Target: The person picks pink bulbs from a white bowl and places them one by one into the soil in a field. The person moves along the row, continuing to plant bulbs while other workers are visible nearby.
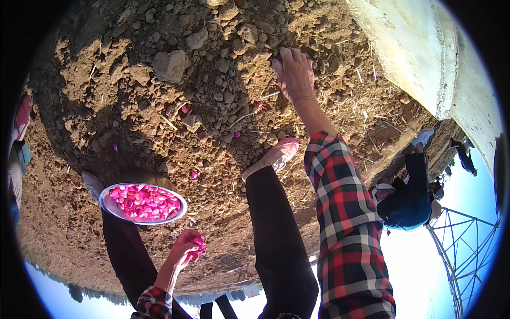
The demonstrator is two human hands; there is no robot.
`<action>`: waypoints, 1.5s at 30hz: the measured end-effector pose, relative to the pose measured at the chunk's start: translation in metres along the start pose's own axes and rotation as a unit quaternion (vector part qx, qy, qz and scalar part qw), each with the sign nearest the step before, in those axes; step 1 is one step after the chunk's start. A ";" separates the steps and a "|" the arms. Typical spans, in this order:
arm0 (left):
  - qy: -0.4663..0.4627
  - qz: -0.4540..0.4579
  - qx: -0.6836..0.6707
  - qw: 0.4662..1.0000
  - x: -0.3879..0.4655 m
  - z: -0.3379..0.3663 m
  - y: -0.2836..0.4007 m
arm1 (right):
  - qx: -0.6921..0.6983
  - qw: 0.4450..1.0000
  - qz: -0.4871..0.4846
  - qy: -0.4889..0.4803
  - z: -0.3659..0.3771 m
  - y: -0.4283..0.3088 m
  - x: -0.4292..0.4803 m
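Observation:
My left hand point(186, 248) is closed around a clump of bright pink seed-like pieces point(198, 246), some showing past the fingers. Just beyond it is a shiny metal bowl point(106, 208), holding many more such pieces point(145, 201). My right hand point(297, 76) reaches forward with fingertips down at the crumbly brown soil point(223, 85). Its fingers lie close together, and whatever may be under them is hidden. A few loose pink pieces lie scattered on the ground, one point(194, 175) between my feet and another point(184, 109) farther forward.
Stones, including a large rock point(171, 65), and straw litter the soil. A pale wall-like slab point(414, 52) rises at right. My right shoe point(275, 156) stands behind my right hand. Another person point(406, 203) crouches at right, near a metal lattice frame point(462, 243). Someone's clothing point(18, 159) shows at left.

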State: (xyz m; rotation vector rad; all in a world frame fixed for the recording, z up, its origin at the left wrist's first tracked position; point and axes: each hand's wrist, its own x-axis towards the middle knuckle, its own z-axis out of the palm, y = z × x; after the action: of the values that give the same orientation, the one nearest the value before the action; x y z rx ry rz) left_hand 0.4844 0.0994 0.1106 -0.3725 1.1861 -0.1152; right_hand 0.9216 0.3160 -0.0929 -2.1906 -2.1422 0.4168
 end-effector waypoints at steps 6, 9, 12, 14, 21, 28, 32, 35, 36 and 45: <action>-0.015 0.017 -0.021 1.000 -0.001 0.001 0.005 | -0.124 0.972 -0.005 -0.199 -0.040 0.026 -0.028; -0.011 0.034 -0.018 0.999 0.001 0.001 0.006 | -0.056 0.996 -0.047 -0.052 -0.040 0.007 -0.033; -0.021 0.010 -0.024 0.999 0.004 0.001 0.004 | -0.023 0.994 -0.065 -0.086 -0.009 -0.015 -0.040; -0.042 0.026 -0.029 0.998 0.003 0.001 0.005 | -0.032 0.994 -0.061 -0.081 0.001 -0.013 -0.048; -0.025 0.052 -0.018 0.998 -0.003 0.001 0.021 | -0.140 0.965 -0.034 -0.219 -0.042 0.003 -0.060; -0.027 0.037 -0.019 0.999 0.001 0.005 0.018 | -0.039 0.989 -0.089 -0.107 0.001 -0.025 -0.057; -0.026 0.051 0.000 0.998 -0.001 0.006 0.027 | -0.113 0.969 -0.087 -0.203 -0.018 0.001 -0.073; -0.035 0.070 -0.012 0.997 -0.004 0.007 0.034 | -0.152 0.956 -0.021 -0.250 -0.045 0.006 -0.079; -0.040 0.078 -0.025 0.996 -0.004 0.008 0.034 | -0.171 0.939 0.035 -0.295 -0.052 0.005 -0.080; -0.023 0.075 -0.006 0.997 -0.002 0.012 0.038 | -0.150 0.975 -0.044 -0.161 -0.003 -0.004 -0.043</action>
State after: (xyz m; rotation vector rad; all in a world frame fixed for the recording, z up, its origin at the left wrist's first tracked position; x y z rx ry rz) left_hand 0.4908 0.1383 0.1034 -0.2935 1.1651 0.0310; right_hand 0.9181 0.2746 -0.0821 -2.2981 -2.6165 0.5021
